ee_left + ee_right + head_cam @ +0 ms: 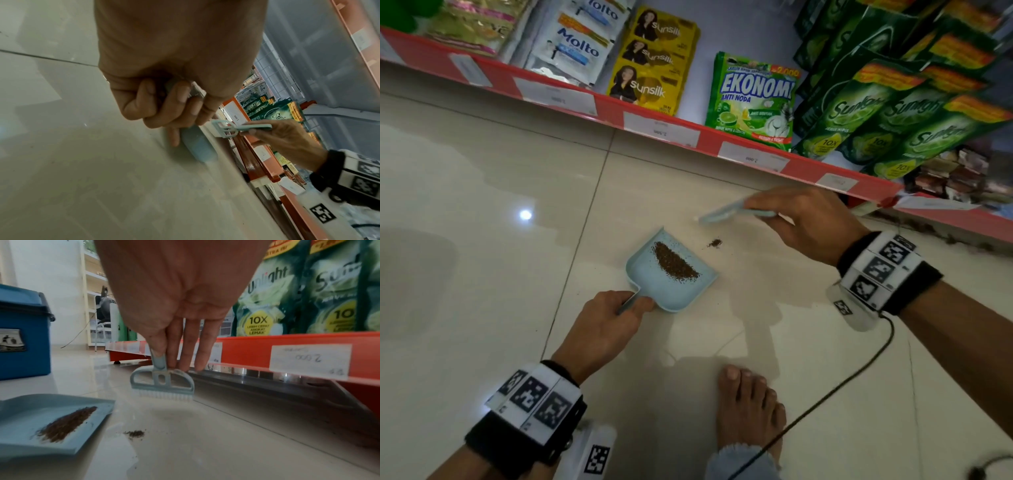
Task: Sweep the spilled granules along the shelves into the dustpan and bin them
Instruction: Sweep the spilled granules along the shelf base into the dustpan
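Your left hand [604, 320] grips the handle of the pale blue dustpan [654, 284], fingers curled round it as the left wrist view shows plainly, with one finger stretched down along the pan's underside. The dustpan sits on the cream tiled floor [482, 192], its open lip facing to the right and far side, toward the shelf. A dark brown band of granules [674, 263] lies inside the pan near the lip.

Your right hand [811, 222] holds a small pale blue brush [162, 384] by its thin handle, pinched between the thumb and the nearly straight fingers. The brush hangs just above the floor, white bristles pointing down, not touching the tile in the right wrist view. It sits to the far right of the pan, between the pan and the shelf edge.

A small leftover clump of granules [715, 243] lies on the floor just beside the right of the pan's lip, apart from it, and nearer to you than the brush.

The red shelf edge [654, 120] runs across the far side with white price labels on it. Above it stand yellow Sunsilk sachets [650, 65], a green Ekonomi pack [753, 102] and dark green Sunlight pouches [876, 113]. A blue bin [22, 337] stands on the floor beyond the pan in the right wrist view. Your bare foot [750, 407] rests on the tile at the near side.
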`<state>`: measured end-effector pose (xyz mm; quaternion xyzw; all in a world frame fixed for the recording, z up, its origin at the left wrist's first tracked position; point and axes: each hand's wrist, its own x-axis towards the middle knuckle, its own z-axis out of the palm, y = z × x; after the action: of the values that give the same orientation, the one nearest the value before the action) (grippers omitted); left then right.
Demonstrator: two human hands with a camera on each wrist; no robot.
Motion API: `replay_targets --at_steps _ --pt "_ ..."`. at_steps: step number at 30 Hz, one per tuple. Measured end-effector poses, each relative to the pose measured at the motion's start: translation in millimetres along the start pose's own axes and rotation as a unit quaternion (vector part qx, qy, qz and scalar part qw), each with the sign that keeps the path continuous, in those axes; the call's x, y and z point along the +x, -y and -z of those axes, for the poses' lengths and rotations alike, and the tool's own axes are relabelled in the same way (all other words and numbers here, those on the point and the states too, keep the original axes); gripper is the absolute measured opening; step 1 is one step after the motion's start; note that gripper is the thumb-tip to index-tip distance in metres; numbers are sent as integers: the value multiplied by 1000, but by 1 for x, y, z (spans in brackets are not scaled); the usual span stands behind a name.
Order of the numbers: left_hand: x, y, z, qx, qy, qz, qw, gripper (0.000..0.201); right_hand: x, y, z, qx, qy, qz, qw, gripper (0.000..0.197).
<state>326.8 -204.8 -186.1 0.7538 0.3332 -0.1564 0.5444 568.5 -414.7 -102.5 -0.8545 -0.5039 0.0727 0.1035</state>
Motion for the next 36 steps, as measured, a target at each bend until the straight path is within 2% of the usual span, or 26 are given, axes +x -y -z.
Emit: replay_targets --at_steps 2,7,10,12,14,18,20,22,26,30,32,36 --pt "1 1 0 0 3 -2 1000 52 10 3 -6 -7 -25 -24 999 29" --pt "0 4 2 8 2 -1 1000 53 10 6 -21 -7 94 -35 995 36" --pt "-1 7 4 2 -3 2 1000 54 -10 5 -17 -8 119 -15 993 32" --pt "-1 7 4 -2 -6 4 1000 54 -22 6 -11 -7 103 -9 995 30" --pt "-1 7 3 -6 -6 3 1000 53 -28 9 -3 -2 57 -27 998 28" --pt "0 3 1 -6 0 -2 1000 53 -29 15 4 -42 -72 -149 985 28" --pt "0 2 1 1 0 -1 1000 53 -27 23 0 -37 -88 -216 972 28" --pt "0 1 1 1 1 2 1000 53 -23 38 -11 5 -71 -254 964 28" --pt "-1 1 2 -5 6 9 1000 52 -10 66 -31 136 -88 -258 952 32" --pt "-4 1 5 -16 3 13 1000 50 7 73 -36 216 -115 -266 932 28" --pt "-5 1 6 -19 3 13 1000 50 13 71 -31 204 -121 -260 936 26" --pt "-6 4 8 -16 1 17 1000 51 17 58 -10 113 -144 -231 956 21"
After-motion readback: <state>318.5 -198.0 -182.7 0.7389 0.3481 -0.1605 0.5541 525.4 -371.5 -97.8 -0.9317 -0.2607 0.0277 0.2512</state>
